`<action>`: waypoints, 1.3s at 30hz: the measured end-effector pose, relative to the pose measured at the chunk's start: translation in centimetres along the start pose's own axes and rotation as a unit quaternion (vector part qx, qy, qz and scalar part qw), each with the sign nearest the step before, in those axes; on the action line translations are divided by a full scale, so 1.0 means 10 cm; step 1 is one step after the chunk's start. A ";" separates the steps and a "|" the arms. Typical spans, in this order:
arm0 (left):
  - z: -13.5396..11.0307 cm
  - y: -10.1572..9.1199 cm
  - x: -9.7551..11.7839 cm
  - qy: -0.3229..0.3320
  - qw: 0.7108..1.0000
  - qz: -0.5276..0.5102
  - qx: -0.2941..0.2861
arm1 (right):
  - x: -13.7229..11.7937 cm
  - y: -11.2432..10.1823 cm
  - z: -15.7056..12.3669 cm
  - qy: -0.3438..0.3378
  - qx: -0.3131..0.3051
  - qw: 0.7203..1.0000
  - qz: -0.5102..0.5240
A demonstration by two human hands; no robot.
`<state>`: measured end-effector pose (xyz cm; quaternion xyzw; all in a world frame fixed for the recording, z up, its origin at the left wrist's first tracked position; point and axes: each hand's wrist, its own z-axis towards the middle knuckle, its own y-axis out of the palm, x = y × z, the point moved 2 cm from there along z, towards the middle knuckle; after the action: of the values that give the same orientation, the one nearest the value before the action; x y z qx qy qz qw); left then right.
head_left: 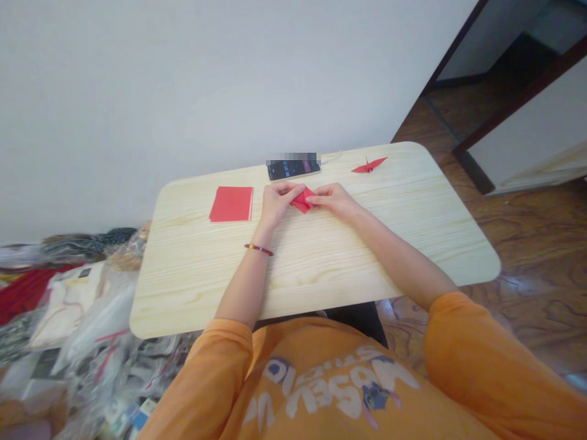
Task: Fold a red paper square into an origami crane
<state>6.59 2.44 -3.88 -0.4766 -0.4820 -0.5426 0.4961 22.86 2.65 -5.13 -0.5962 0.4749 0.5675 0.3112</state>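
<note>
1. Folded red paper (302,200) sits over the far half of the table, caught between the two hands, with sharp creases and pointed corners showing

2. Left hand (276,203) pinches the paper's left side, its fingers (285,190) pressed together and curved over the fold, seemingly to keep the thin layers from slipping; a bead bracelet (258,249) circles the wrist

3. Right hand (334,201) pinches the opposite side, fingers close together and reaching in; its thumb is hidden, so its exact grip is hard to tell

4. Stack of square red paper (231,203) lies flat left of the hands, its smooth sheets apparently kept within easy reach

5. Paper crane (369,165), thin and sharp-winged, rests near the far edge, right of a black phone (293,169), perhaps set there to stay clear of the hands

6. Table (321,275) has pale, grainy wood and rounded corners; crinkled plastic bags (101,342) heap up on its left
</note>
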 end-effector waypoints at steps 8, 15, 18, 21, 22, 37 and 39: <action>-0.02 0.01 0.03 -0.005 1.000 0.008 0.003 | -0.03 0.00 -0.02 -0.006 0.008 1.000 -0.021; -0.01 0.01 0.01 -0.013 1.000 0.011 0.004 | -0.05 0.01 -0.02 -0.007 0.012 0.999 -0.030; -0.02 0.01 0.02 -0.012 1.000 0.014 0.004 | -0.05 0.02 -0.02 -0.009 0.013 0.999 -0.034; -0.02 0.01 0.03 -0.014 1.000 0.011 0.007 | -0.06 0.02 -0.02 -0.009 0.012 0.999 -0.034; -0.03 0.01 0.03 -0.017 1.000 0.010 0.008 | -0.06 0.02 -0.02 -0.009 0.011 0.999 -0.033; -0.02 0.01 0.02 -0.014 1.000 0.019 0.010 | -0.07 0.02 -0.03 -0.010 0.007 0.999 -0.042; -0.02 0.01 0.02 -0.013 1.000 0.020 0.011 | -0.07 0.02 -0.03 -0.008 0.010 0.999 -0.037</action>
<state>6.70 2.24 -3.65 -0.4877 -0.4847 -0.5210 0.5057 22.82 2.48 -4.40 -0.6059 0.4559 0.5551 0.3418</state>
